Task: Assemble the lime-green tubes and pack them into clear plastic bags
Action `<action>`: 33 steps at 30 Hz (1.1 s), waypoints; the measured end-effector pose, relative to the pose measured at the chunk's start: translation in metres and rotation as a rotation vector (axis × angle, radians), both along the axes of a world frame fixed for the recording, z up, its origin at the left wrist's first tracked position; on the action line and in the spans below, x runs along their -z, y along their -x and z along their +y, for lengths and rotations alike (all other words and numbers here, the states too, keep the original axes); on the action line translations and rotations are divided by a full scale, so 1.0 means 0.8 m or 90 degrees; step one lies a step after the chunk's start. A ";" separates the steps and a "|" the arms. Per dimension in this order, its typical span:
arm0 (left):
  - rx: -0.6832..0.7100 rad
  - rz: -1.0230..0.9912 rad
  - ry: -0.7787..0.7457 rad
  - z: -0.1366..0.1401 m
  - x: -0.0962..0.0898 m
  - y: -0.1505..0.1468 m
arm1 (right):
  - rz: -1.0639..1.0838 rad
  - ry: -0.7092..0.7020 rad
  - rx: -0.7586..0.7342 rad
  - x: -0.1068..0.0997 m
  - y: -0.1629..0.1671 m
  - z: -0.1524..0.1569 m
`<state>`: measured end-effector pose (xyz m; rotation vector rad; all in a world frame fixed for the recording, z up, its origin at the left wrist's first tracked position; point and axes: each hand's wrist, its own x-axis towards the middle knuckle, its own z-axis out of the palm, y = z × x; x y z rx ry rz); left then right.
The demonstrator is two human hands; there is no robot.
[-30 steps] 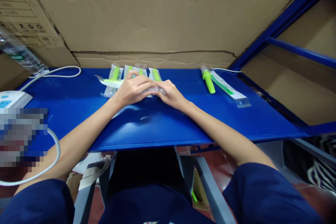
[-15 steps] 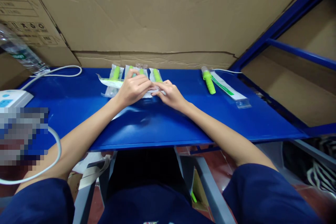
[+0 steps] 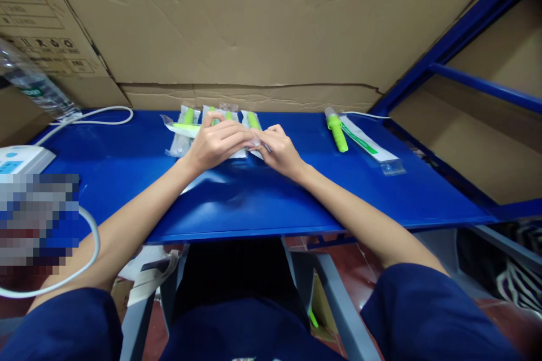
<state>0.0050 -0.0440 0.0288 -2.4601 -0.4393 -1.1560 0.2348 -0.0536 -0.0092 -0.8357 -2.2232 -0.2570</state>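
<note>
My left hand [image 3: 215,142] is closed around a clear plastic packet [image 3: 184,128] with a lime-green item inside, its far end sticking out to the left. My right hand [image 3: 279,149] pinches the packet's other end, fingertips almost touching those of my left. Most of the packet between them is hidden. Behind and under my hands lie several similar packets, among them a left one [image 3: 182,141] and a right one [image 3: 253,118], each with a lime-green piece showing.
To the right, a loose lime-green piece with a clear tip [image 3: 337,132] lies by a white and green printed strip [image 3: 368,144] on the blue table [image 3: 262,203]. Cardboard [image 3: 237,28] stands behind. A plastic bottle [image 3: 36,87], white power strip [image 3: 25,162] and cable [image 3: 93,231] are at left.
Both hands have shifted slightly to the right with the packet, their fingertips still working at its end. The things lying on the table stay put.
</note>
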 end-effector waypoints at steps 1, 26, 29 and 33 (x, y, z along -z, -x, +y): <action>-0.016 0.000 -0.011 -0.001 0.000 0.000 | -0.008 -0.021 0.012 -0.005 -0.004 -0.001; -0.016 -0.042 -0.039 0.008 0.011 0.008 | -0.020 0.262 0.325 -0.100 -0.117 -0.007; -0.040 -0.018 -0.021 0.007 0.011 0.009 | -0.050 0.341 0.266 -0.095 -0.115 -0.006; -0.060 -0.003 0.055 0.006 0.012 0.009 | -0.118 0.447 0.220 -0.075 -0.115 0.004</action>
